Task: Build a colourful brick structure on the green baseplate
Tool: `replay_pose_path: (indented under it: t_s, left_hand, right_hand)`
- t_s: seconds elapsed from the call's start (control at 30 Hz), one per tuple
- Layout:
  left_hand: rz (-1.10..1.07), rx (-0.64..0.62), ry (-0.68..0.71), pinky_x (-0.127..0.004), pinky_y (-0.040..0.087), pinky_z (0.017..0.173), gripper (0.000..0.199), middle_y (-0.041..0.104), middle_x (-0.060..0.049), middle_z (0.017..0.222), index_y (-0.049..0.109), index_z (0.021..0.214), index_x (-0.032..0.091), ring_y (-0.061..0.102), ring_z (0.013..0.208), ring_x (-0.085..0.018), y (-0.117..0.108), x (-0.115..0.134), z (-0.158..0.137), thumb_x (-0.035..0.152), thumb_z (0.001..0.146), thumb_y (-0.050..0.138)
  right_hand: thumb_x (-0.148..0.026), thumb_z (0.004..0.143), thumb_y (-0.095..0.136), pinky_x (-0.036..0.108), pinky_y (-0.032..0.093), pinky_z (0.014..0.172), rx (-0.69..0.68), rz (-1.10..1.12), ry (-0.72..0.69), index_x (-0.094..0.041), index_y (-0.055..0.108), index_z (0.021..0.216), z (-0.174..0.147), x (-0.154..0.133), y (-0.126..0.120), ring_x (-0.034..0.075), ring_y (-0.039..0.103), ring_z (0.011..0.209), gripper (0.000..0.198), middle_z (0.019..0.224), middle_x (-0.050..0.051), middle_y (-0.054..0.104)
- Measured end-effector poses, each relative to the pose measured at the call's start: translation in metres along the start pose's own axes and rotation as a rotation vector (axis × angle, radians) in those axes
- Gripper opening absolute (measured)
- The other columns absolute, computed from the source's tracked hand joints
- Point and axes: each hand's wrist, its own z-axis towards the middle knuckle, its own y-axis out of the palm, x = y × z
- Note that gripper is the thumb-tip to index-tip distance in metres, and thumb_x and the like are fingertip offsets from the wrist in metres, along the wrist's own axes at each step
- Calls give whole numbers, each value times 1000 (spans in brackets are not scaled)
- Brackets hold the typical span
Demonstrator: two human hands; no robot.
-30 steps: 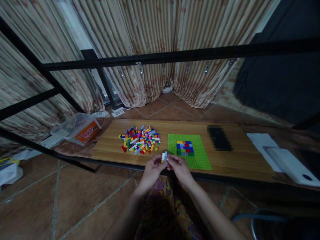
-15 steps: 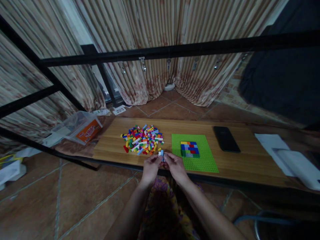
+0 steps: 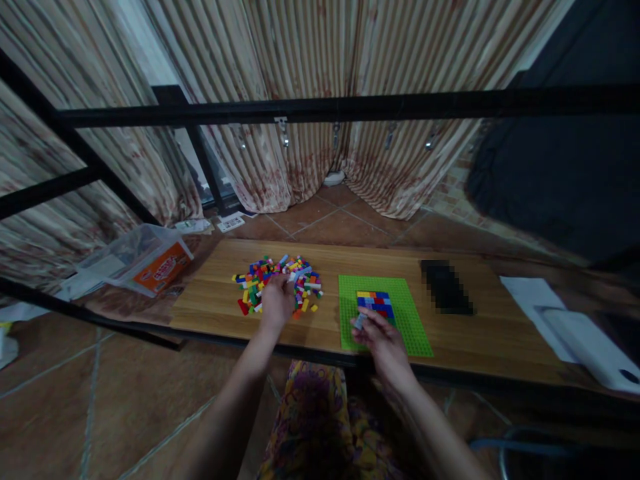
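Note:
My left hand [image 3: 278, 299] reaches into a heap of loose toy bricks [image 3: 255, 275] of many colours, fingers drawn together. Pale bricks lie right at its fingertips, and I cannot make out whether one is pinched. Between the thumb and fingers of my right hand [image 3: 386, 339] is a small grey brick [image 3: 359, 321], held above the green baseplate [image 3: 413, 337]. On that plate sits a flat block of bricks [image 3: 383, 299] in yellow, orange, blue and red. My right hand covers its lower part.
A dark, pixelated flat object [image 3: 447, 287] lies on the wooden table [image 3: 330, 250] to the right, near white papers [image 3: 533, 310]. A clear plastic box [image 3: 150, 257] with an orange label stands at the left. A black metal bar [image 3: 330, 108] crosses beyond the table.
My hands were together over the table's front edge, holding light blue and white bricks. They have parted: the left moved to the brick heap, the right over the baseplate with a grey brick.

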Motion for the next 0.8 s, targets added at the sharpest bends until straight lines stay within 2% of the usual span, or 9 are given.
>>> replay_pose_path:
  t_s: [0.17,0.33,0.5,0.63,0.8]
  left_hand:
    - [190,-16,99,-39,46,97,30,70,-12,108,70,99,15,63,103,-26,0,-4,13,12,78,49]
    - [313,-37,155,-39,46,99,32,70,-11,109,70,104,17,63,105,-26,0,-7,15,12,80,50]
    - [518,-23,262,-40,45,100,37,68,-14,112,66,114,12,61,109,-28,-3,-6,12,10,81,49]
    - [479,12,310,-42,45,99,33,67,-15,113,64,114,11,60,109,-29,3,0,-13,14,84,50]
    - [275,-95,435,-41,45,101,32,65,-11,118,60,118,17,57,113,-24,30,7,-70,16,89,46]
  right_hand:
    - [-47,66,78,29,51,64,36,-22,1,-22,70,103,-2,-4,-17,15,63,69,45,90,4,71]
    - [-46,60,81,29,50,61,95,-103,-73,-23,71,102,2,-4,-28,13,59,63,49,79,0,68]
    - [-49,63,79,32,53,64,143,-193,-149,-22,70,107,7,-6,-44,15,61,66,52,81,1,67]
    - [-48,63,79,30,51,58,166,-237,-161,-22,67,112,7,-9,-58,16,60,62,57,72,-1,64]
    - [-47,64,77,31,50,58,177,-262,-192,-22,69,107,8,-12,-59,16,60,62,51,74,1,67]
